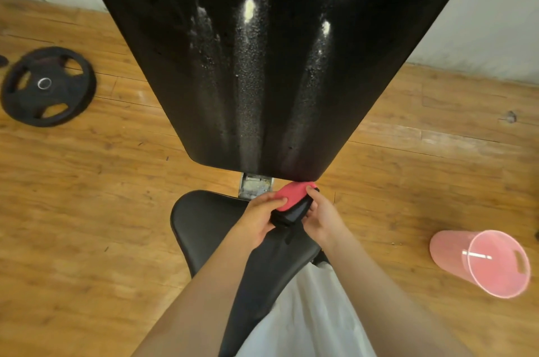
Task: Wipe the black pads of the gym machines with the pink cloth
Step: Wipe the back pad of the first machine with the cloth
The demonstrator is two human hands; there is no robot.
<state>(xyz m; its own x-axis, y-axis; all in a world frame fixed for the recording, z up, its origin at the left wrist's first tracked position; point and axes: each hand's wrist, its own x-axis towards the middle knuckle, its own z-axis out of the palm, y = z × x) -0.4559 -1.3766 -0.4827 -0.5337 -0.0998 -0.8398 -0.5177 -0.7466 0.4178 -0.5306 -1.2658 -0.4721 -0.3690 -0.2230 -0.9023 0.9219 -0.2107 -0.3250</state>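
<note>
The pink cloth point(293, 195) was held between both hands, folded into a short, rounded wad on top of a black piece point(288, 215) that I could not identify. Its long axis ran slantwise, from the near-left end by the left hand point(258, 219) up to the far-right end by the right hand point(325, 218). That far end pointed at the lower right corner of the back pad point(262, 65) and sat just under its edge; whether it touched the pad could not be told.

The left hand clasped the near end, with the thumb lying over the pink surface and the fingers curled beneath. The right hand grasped the far end, its thumb laid across the tip of the cloth and its fingers wrapped under the black piece.

Straight beyond the grip rose the black back pad, narrow near the hands and widening away from them. It was wet, with pale streaks and white foamy spots running down its middle. Just left of the grip, a metal bracket point(256, 186) showed in the gap between this pad and the seat pad point(204, 228), which lay directly under the hands and forearms. A white garment point(309, 313) hung nearer than the grip.

Well to the right of the grip, a pink bucket point(455, 254) lay on its side on the wooden floor point(102, 196), its mouth turned right and toward the viewer. A thin white streak showed inside; what it was could not be told. Far to the left of the grip, a black weight plate point(48, 87) lay flat on the floor.
</note>
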